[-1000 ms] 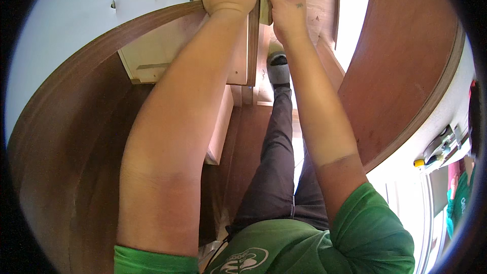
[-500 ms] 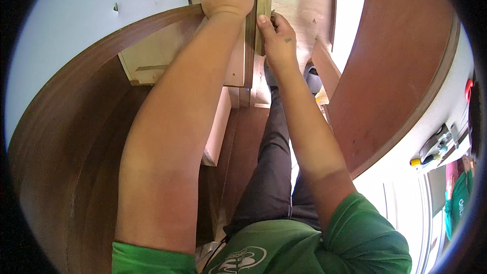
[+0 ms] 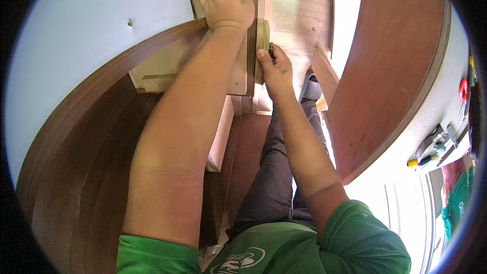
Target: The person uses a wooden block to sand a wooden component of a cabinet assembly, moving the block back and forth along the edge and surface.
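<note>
My left hand lies flat with fingers stretched out on a pale wooden panel at the top middle. That panel has a dark brown edge strip. My right hand grips a small, narrow wooden block, thumb on the near side and fingers curled behind it. The block stands upright along the right side of the dark edge strip, seemingly against it. Something dark shows by the curled fingers, too hidden to name.
A curved brown wooden rim bounds a white surface at left. At right stands a large reddish-brown curved panel. Hand tools, including one with a yellow end, lie beyond it. A person in green appears far right.
My right hand has slid the wooden block along the panel's edge toward me. My left hand stays flat on the panel, and the whole view has shifted slightly.
</note>
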Demonstrator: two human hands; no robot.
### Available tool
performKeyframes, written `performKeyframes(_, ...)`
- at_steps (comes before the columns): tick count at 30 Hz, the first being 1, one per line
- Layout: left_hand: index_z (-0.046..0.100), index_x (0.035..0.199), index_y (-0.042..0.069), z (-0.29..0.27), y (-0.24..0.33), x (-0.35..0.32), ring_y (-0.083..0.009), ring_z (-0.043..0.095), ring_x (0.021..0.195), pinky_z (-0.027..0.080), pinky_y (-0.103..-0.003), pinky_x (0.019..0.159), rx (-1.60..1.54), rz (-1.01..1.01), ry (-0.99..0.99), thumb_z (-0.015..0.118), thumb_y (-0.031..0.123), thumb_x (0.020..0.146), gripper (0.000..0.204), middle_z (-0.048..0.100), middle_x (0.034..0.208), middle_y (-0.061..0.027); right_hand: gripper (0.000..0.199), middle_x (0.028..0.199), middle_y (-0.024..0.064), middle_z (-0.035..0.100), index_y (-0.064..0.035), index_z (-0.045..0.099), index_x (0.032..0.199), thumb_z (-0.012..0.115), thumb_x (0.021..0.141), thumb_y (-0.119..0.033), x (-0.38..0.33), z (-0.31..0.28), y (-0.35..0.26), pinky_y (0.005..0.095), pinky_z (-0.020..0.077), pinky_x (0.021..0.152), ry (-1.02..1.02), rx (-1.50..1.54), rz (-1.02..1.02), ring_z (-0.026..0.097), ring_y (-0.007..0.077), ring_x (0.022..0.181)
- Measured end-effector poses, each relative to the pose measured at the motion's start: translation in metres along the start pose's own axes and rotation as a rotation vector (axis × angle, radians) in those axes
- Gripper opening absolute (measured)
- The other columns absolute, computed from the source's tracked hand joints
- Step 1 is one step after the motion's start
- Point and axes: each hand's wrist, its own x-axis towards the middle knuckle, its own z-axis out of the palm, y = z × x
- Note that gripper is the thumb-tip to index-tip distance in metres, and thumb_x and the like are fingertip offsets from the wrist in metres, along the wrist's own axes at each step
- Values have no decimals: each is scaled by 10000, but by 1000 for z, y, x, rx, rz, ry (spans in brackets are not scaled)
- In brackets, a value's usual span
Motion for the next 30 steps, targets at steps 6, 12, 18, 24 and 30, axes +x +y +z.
performKeyframes(6, 385, 1518, -37, -2, -3, -1, -389, 369, 1452, 216, -505, 1229, -42, 21, 12, 464, 134, 936, 612, 424, 1541, -254, 411, 1150, 177, 661, 12, 629, 1233, 680, 959, -290, -25, -3, 14, 375, 498, 925, -25, -80, 0, 644, 270, 1054)
performKeyframes(12, 397, 1505, -47, -2, 3, 1, -386, 394, 1435, 250, -496, 1216, -29, 28, 11, 482, 129, 925, 611, 438, 1525, -265, 375, 1044, 157, 688, 12, 659, 1190, 668, 980, -298, -125, -30, 130, 372, 502, 890, -5, -198, 275, 639, 248, 958)
performKeyframes(18, 390, 1504, -57, 4, -12, 1, -384, 393, 1439, 255, -490, 1214, -13, 63, 36, 500, 173, 948, 611, 434, 1528, -271, 443, 1077, 159, 703, 24, 647, 1213, 664, 976, -350, -159, -49, 138, 391, 504, 871, -48, -37, 505, 639, 253, 958)
performKeyframes(24, 304, 1557, -36, -4, 7, -2, -394, 343, 1472, 214, -500, 1231, -5, 8, 7, 599, 372, 924, 808, 380, 1568, -277, 454, 1127, 220, 668, 20, 633, 1219, 653, 968, -357, -187, -92, 129, 417, 496, 916, 56, -166, 355, 651, 306, 1039)
performKeyframes(30, 301, 1570, 2, -35, 24, -16, -400, 323, 1478, 189, -528, 1233, 128, 192, -81, 623, 421, 907, 847, 375, 1582, -244, 413, 1005, 139, 681, 17, 627, 1216, 644, 968, -312, -233, -137, 87, 351, 505, 852, -107, -400, 214, 644, 207, 953)
